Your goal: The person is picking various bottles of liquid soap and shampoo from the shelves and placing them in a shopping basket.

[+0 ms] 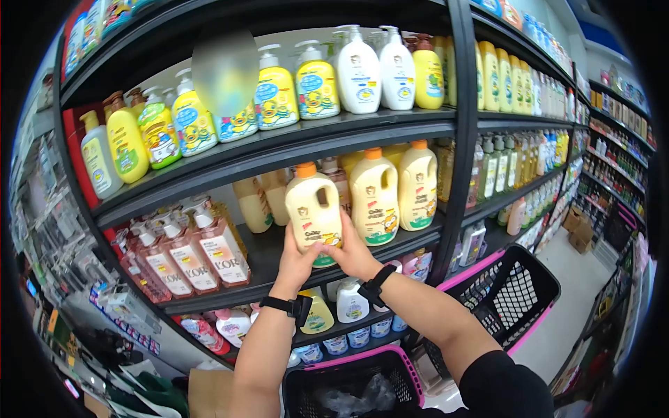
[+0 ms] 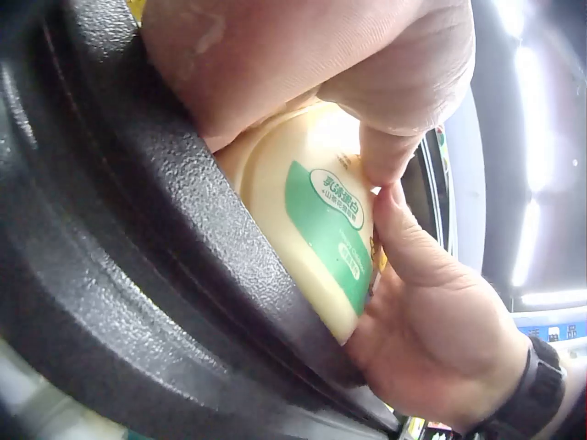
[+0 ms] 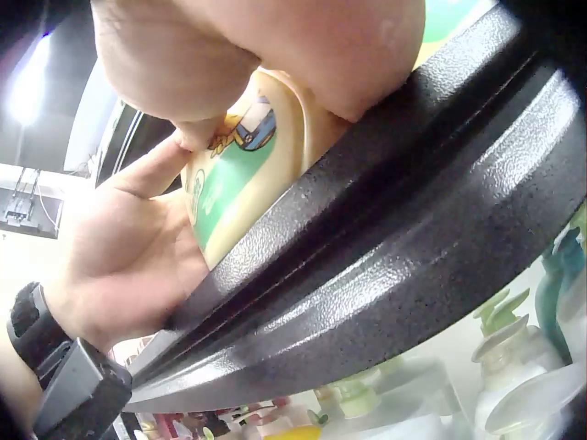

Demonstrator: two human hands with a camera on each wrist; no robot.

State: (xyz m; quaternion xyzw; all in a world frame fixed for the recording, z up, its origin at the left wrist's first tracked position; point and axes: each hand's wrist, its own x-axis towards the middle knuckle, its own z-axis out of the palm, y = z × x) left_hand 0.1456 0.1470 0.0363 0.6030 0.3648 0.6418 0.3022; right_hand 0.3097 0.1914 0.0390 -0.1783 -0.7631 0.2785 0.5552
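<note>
We count three cream plastic jugs with orange caps [image 1: 374,198] on the black metal shelf [image 1: 263,256]. Our left hand [image 1: 296,263] and right hand [image 1: 355,254] both clasp the front jug [image 1: 313,205] at the shelf edge; its base is hidden.

I see right hand [image 3: 266,46] gripping cream bottle [image 3: 240,174] from above, left hand [image 3: 119,257] holding its side, black shelf edge [image 3: 413,238] just below.

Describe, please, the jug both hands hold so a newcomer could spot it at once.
On the black shelving unit, the middle shelf carries cream jugs with orange caps. The held jug is the front leftmost, the only one with the left hand and right hand round its base.
</note>
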